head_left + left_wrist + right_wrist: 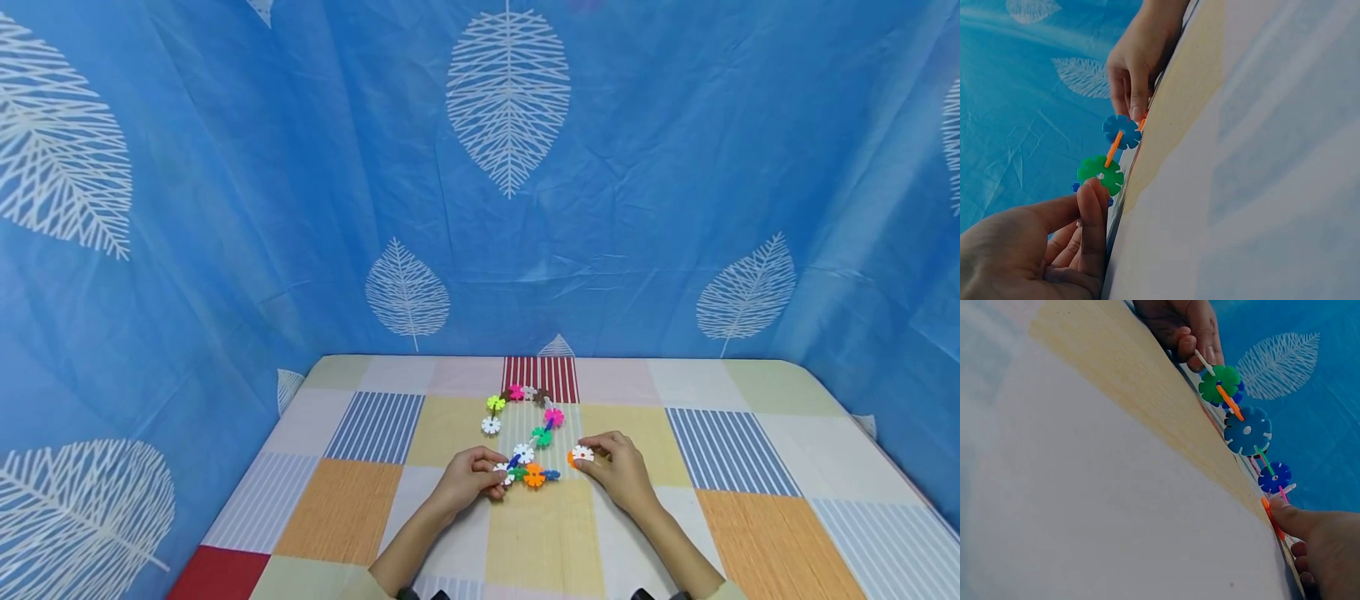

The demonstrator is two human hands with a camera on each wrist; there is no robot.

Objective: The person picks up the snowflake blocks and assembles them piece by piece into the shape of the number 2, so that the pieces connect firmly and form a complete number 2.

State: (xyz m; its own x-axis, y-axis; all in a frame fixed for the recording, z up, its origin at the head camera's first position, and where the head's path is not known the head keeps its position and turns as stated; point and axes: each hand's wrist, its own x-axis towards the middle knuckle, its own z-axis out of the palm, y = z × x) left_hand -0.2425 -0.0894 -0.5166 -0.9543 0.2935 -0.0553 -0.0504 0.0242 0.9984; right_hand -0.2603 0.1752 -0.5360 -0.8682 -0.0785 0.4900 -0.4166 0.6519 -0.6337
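Note:
A chain of notched plastic snowflake discs point(542, 437) in several colours curves across the table in a shape like a 2. My left hand point(472, 473) pinches a white disc point(504, 474) at the chain's lower left corner. From there a green disc point(1100, 175), an orange disc point(534, 476) and a blue disc point(1122, 132) run to the right. Right of that lower end, my right hand point(618, 468) holds a white disc point(582, 453) and an orange disc point(572, 459) between thumb and fingers. In the head view these sit apart from the blue end.
A patchwork-patterned cloth point(540, 533) covers the table. Blue curtains point(630, 208) with white leaf prints stand behind it and at both sides. The chain's upper end finishes in a white disc point(491, 426) below a yellow one point(496, 403).

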